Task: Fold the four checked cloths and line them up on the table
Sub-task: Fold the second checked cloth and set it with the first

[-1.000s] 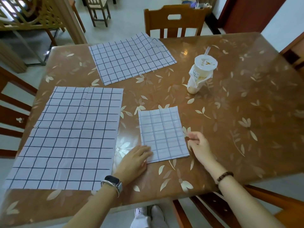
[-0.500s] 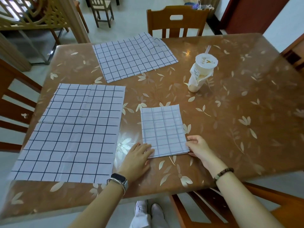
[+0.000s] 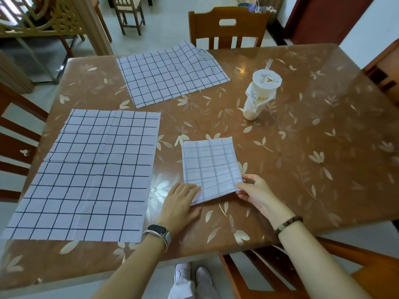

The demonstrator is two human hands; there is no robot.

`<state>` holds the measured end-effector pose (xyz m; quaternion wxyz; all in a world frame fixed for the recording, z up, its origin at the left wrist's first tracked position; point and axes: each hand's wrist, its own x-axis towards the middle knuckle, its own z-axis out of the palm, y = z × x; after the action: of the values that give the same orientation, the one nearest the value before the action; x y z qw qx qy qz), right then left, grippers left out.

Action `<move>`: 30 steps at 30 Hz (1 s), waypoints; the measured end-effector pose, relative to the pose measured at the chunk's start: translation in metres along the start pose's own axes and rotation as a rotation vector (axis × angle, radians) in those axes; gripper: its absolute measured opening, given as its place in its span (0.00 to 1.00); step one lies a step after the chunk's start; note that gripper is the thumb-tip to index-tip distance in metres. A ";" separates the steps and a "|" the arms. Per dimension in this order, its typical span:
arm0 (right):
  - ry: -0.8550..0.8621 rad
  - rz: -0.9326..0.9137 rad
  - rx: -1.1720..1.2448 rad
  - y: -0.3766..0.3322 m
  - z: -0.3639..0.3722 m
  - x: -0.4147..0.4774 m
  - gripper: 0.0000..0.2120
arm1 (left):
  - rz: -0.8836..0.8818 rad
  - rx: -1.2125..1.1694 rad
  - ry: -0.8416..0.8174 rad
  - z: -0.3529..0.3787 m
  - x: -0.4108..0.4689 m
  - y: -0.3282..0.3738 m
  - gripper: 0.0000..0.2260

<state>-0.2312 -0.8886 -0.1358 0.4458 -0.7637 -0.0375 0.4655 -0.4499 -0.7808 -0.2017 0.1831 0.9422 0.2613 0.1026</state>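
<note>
Folded checked cloth [image 3: 210, 167]: lies on the table [image 3: 313, 147] near its front edge, between both hands.
Left hand [image 3: 179, 205]: fingertips tucked under the near-left corner; whether it clasps the corner cannot be told.
Right hand [image 3: 255, 194]: pinches the near-right corner.
Large unfolded cloth [image 3: 86, 175]: flat, to the left.
Far unfolded cloth [image 3: 170, 76]: flat by the far edge.
Drink cup [image 3: 260, 93]: upright, beyond the folded cloth.

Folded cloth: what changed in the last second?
The right hand slid nearer along the right edge of the folded cloth and pinches its near-right corner; the left hand, flat before, grips the near-left corner. The spread cloth, the far cloth and the cup stayed put.
</note>
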 end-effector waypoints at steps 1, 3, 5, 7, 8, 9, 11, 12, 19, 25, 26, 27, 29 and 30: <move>-0.010 0.012 0.037 0.000 -0.001 0.000 0.19 | 0.007 -0.008 0.014 0.000 0.002 0.001 0.22; -0.030 0.043 0.115 0.001 -0.003 0.002 0.20 | 0.022 -0.001 0.038 0.000 0.006 0.001 0.22; -0.043 0.061 0.155 0.003 -0.006 0.003 0.20 | 0.048 0.014 0.077 0.001 0.009 -0.002 0.21; -0.045 0.052 0.151 0.003 -0.008 0.003 0.18 | 0.066 0.006 0.096 0.000 0.011 -0.005 0.19; -0.032 0.038 0.128 0.004 -0.009 0.002 0.16 | 0.070 -0.012 0.101 -0.001 0.010 -0.006 0.19; -0.007 0.012 0.079 0.004 -0.010 0.000 0.13 | 0.075 -0.030 0.107 -0.002 0.010 -0.006 0.19; 0.082 -0.107 -0.115 0.006 -0.014 -0.002 0.13 | 0.102 -0.060 0.120 -0.006 0.008 -0.006 0.18; 0.129 -0.209 -0.240 0.009 -0.017 -0.001 0.15 | 0.118 -0.070 0.118 -0.008 0.006 -0.005 0.17; -0.059 -0.553 -0.697 0.021 -0.025 0.002 0.30 | -0.022 -0.201 0.016 -0.022 -0.016 0.001 0.13; -0.127 -0.502 -0.725 0.029 -0.015 0.005 0.28 | -0.176 -0.186 -0.038 -0.030 -0.023 0.001 0.07; -0.138 -0.493 -0.709 0.029 -0.014 0.004 0.28 | -0.203 -0.209 -0.027 -0.030 -0.023 0.000 0.06; -0.145 -0.486 -0.692 0.030 -0.012 0.004 0.27 | -0.250 -0.292 -0.015 -0.033 -0.022 0.000 0.06; -0.156 -0.479 -0.648 0.031 -0.010 0.004 0.22 | -0.316 -0.466 0.011 -0.036 -0.020 -0.002 0.07; -0.159 -0.480 -0.613 0.031 -0.009 0.004 0.19 | -0.329 -0.506 0.026 -0.038 -0.019 -0.001 0.09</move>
<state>-0.2334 -0.9116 -0.1592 0.2891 -0.7925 -0.3865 0.3728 -0.4769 -0.7792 -0.1695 0.4228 0.8102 0.3789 0.1454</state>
